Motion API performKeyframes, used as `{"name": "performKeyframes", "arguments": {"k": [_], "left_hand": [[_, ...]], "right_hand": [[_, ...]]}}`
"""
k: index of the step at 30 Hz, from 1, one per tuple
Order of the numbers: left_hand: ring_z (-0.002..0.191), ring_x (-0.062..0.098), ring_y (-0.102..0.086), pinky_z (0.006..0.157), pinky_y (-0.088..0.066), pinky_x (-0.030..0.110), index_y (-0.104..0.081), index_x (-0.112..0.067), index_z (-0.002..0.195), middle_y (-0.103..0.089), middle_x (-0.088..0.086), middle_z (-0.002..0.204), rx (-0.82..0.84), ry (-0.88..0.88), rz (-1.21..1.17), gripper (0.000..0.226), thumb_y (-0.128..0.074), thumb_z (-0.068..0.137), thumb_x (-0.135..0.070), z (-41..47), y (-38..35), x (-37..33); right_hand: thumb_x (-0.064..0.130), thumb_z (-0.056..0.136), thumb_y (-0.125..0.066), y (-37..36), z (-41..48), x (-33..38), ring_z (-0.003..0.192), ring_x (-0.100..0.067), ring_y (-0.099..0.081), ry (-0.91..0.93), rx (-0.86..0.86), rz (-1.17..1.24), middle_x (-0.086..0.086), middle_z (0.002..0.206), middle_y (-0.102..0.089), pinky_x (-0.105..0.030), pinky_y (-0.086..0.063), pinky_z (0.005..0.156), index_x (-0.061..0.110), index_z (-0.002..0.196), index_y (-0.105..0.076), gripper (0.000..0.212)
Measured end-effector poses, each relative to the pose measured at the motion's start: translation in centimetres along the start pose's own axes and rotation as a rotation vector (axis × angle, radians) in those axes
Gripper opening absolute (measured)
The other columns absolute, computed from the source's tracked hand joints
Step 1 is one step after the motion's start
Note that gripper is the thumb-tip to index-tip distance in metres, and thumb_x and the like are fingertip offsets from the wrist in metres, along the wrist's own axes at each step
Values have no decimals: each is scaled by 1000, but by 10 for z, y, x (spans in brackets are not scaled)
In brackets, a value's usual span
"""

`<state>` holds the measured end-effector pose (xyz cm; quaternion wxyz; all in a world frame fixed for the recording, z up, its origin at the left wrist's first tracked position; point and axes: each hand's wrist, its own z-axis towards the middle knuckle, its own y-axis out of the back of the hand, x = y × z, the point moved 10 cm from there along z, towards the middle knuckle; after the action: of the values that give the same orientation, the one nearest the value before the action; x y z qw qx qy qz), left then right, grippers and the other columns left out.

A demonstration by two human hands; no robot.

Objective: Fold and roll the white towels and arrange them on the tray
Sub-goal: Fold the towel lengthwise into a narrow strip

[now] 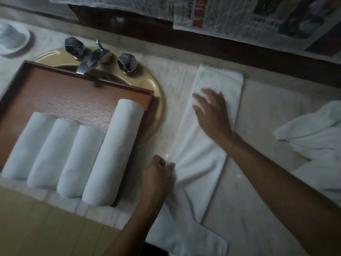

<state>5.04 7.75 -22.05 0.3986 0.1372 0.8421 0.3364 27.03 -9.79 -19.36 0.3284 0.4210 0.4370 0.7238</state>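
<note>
Folded towel (199,163) lies lengthwise from the counter's (171,108) front edge toward its back. The left hand (156,174) pinches its near end; the right hand (212,109) rests flat, fingers straight, farther along.

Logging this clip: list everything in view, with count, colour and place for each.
rolled towels: four, white, side by side on the tray
tray: one, brown wood, lying over the sink
sink: one, tan, set in the counter
tap: one, chrome, with two dark faceted knobs, behind the tray
folded towel: one, white, long strip on the counter right of the sink
loose towels: count unclear, white, heaped at the right edge
newspaper: several sheets, along the top
dish: one, white, far left
counter: pale stone
left hand: pinches the folded towel's near end
right hand: rests flat on the folded towel
</note>
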Motion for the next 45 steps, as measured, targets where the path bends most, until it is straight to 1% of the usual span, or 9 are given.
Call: {"name": "performKeyframes", "arguments": {"k": [3, 7, 17, 23, 27, 33, 36, 42, 45], "left_hand": [[70, 16, -64, 64, -54, 35, -57, -24, 88, -65, -5, 77, 66, 20, -17, 22, -68, 95, -41, 1, -6, 2], [62, 19, -61, 57, -47, 28, -62, -11, 84, -66, 5, 75, 375, 217, -516, 24, -75, 92, -30, -13, -32, 10], [73, 15, -64, 65, -52, 35, -58, -21, 89, -67, -5, 78, 74, -20, 24, 25, -70, 93, -42, -18, 0, 15], [74, 19, -66, 71, -58, 42, -58, -21, 90, -68, -2, 82, 123, -26, 72, 25, -70, 92, -42, -16, -4, 11], [74, 13, -65, 67, -58, 36, -64, -19, 94, -66, -3, 83, 219, -32, 29, 13, -67, 93, -32, -22, -7, 4], [105, 35, -72, 96, -58, 55, -65, -11, 125, -75, 13, 116, 698, 356, -826, 32, -56, 95, -4, -64, -46, -12], [104, 33, -71, 84, -63, 52, -58, -16, 125, -70, 13, 118, 745, 323, -583, 27, -58, 99, -14, -73, -48, 3], [60, 25, -72, 60, -62, 43, -51, -20, 100, -72, 8, 81, 331, 63, -42, 11, -53, 96, -30, -55, -10, 35], [61, 22, -65, 60, -56, 38, -48, -23, 86, -66, 2, 75, 254, -78, 256, 20, -55, 91, -41, -53, -5, 45]], "right_hand": [[46, 104, -41, -23, -53, 24, 154, -28, -27, 50, 197, -86, -4, 165, -34, -58, -16, 122, 29, 153, -45, 52], [50, 105, -30, -29, -37, 3, 158, -25, -14, 6, 246, -162, 1, 171, -19, -60, -14, 123, 34, 160, -27, 58], [51, 105, -30, -33, -11, -15, 156, -25, -19, 11, 250, -190, 1, 170, -22, -60, -17, 122, 34, 159, -31, 57], [44, 102, -46, -14, -32, 12, 155, -33, -21, -47, 160, -81, -10, 166, -30, -64, -14, 121, 28, 155, -43, 55], [54, 104, -31, -28, -75, 35, 157, -26, -17, 33, 251, -134, -2, 169, -23, -63, -14, 122, 31, 159, -34, 60], [56, 106, -26, -34, -56, 23, 158, -23, -14, 36, 277, -154, 1, 171, -19, -60, -15, 123, 31, 161, -26, 60], [55, 106, -28, -34, -55, 19, 158, -23, -14, 47, 254, -161, 1, 170, -20, -59, -15, 123, 31, 161, -27, 60], [53, 106, -32, -32, -55, 18, 157, -21, -15, 44, 219, -178, 2, 170, -21, -57, -15, 124, 31, 161, -26, 59], [54, 106, -30, -34, -55, 18, 158, -21, -14, 46, 240, -170, 3, 170, -20, -57, -14, 124, 33, 161, -26, 60]]}}
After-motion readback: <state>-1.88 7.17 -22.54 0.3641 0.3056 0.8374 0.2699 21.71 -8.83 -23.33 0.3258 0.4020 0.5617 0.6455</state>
